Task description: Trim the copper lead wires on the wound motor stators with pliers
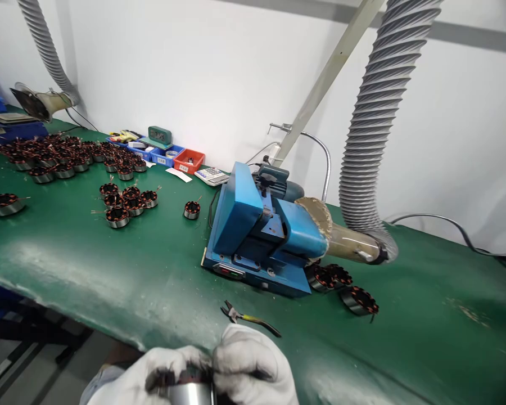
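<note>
Both my hands are in stained white gloves at the front edge of the table. My left hand [137, 379] grips a motor stator [193, 392], a silver steel ring with dark windings at the top; the bottom of the picture cuts it off. Against the stator's right side, my right hand [253, 368] is closed with its fingers curled in a pinch. Whatever lies between those fingertips is hidden. Just beyond my right hand, a pair of cutting pliers [248, 318] with yellow and black handles lies on the green table [164, 275].
A blue machine [253, 242] stands ahead, joined to a grey ribbed hose [366, 124]. Copper-wound stators [359, 301] lie at its right. More stators [117, 217] stand left of it, with a large pile [63, 154] farther back. Small bins [189, 161] and a calculator [211, 176] line the wall.
</note>
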`<state>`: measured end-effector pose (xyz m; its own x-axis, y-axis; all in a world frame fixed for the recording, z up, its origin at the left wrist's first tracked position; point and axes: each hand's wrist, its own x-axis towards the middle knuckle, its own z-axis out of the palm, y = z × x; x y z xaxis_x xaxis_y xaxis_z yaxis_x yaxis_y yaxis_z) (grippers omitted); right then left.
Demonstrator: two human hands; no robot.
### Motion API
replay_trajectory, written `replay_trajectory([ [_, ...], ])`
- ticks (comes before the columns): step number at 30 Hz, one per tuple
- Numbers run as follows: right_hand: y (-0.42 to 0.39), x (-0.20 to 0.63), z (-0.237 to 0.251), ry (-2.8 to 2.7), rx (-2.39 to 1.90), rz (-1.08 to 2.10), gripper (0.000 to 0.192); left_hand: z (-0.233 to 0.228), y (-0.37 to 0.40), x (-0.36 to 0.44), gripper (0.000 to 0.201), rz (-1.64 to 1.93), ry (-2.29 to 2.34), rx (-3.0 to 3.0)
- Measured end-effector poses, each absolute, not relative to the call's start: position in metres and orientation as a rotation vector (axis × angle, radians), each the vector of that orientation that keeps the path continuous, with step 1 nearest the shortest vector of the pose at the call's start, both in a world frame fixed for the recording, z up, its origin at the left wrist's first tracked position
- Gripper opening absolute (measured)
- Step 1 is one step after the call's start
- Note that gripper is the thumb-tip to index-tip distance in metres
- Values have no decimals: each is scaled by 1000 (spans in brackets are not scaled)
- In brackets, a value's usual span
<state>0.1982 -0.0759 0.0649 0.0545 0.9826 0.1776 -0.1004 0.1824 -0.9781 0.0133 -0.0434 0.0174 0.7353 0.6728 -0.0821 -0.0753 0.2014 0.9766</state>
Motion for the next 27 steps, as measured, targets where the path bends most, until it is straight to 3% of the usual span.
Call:
replay_trajectory([
  [5,-68,209,66,-639,-788,723,8,22,-51,13,40,555,562,1251],
  [11,-79,230,35,-494,-1057,640,22,31,-42,3,38,731,704,1697],
  [16,-78,206,-3,-383,-1258,912,25,13,-12,6,11,737,976,1985],
  [19,-73,183,-13,-412,-1313,1125,32,-3,-4,3,7,657,1337,2284],
  [21,-72,175,-16,-484,-1326,1219,39,-6,-10,-2,23,537,1535,2448],
  [24,-73,178,-15,-603,-1356,1309,45,2,-24,-9,76,499,1475,2574],
  [25,-73,180,-13,-654,-1371,1344,44,8,-26,-9,84,538,1395,2615],
  [27,-69,181,-9,-813,-1384,1406,39,17,-24,-6,80,620,1171,2681],
])
